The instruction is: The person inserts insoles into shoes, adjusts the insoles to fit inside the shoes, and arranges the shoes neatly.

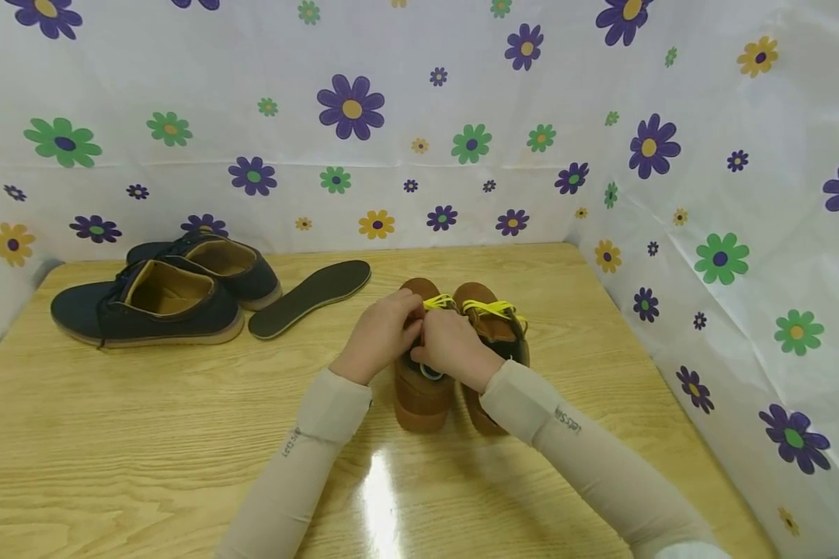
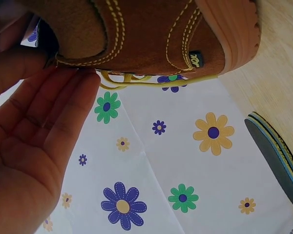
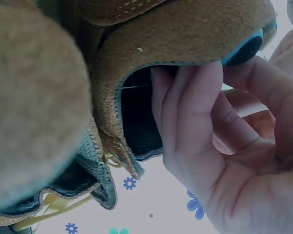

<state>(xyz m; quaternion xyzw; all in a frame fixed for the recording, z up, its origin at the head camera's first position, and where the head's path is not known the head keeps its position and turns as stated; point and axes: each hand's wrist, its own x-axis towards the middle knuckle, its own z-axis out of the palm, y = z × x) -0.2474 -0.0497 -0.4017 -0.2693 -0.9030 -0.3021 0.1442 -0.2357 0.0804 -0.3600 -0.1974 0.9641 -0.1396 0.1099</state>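
Observation:
Two brown shoes with yellow laces stand side by side on the table, heels toward me. Over the left brown shoe (image 1: 421, 407) both hands meet at its opening. My left hand (image 1: 381, 334) pinches the edge of the collar between thumb and fingers, seen close in the left wrist view. Fingers of my right hand (image 3: 219, 131) reach inside the opening, with the thumb outside, gripping the collar. A dark piece with a blue edge (image 3: 244, 48) shows beside the right thumb; what it is, I cannot tell. The right brown shoe (image 1: 481, 423) stands beside, partly hidden by my right forearm.
A dark insole (image 1: 311, 299) lies flat to the left of the brown shoes. Farther left sits a pair of dark blue shoes (image 1: 80, 307), one partly behind the other. Flower-patterned white sheeting (image 1: 419, 194) rises behind and to the right of the wooden table (image 1: 147, 435).

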